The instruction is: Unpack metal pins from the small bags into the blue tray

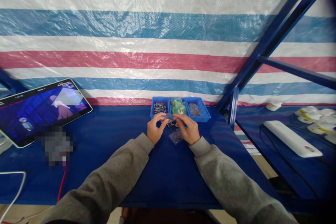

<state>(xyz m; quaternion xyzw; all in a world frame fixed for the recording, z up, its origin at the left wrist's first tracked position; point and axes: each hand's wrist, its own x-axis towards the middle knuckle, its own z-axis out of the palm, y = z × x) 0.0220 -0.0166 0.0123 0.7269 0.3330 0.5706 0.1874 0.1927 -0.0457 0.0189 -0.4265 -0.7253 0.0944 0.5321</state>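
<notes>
My left hand (155, 128) and my right hand (189, 129) are close together above the blue table (168, 175). Both pinch the edges of a small clear plastic bag (169, 116) stretched between them. Beneath the fingers lie dark loose screws (172, 125), partly hidden. Another small clear bag with screws in it (176, 137) rests on the table by my right hand. Just behind my hands is a row of blue bins (206, 114). The left one holds metal screws (160, 107), the middle one green plastic packets (178, 106), the right one clear bags (195, 109).
A tablet (47, 108) playing a video leans at the left. A pixelated object (57, 145) with a red cable (61, 185) is before it. On the right table are a white power bank-like block (292, 138) and several white rolls (312, 117). A blue frame post (252, 63) rises at right.
</notes>
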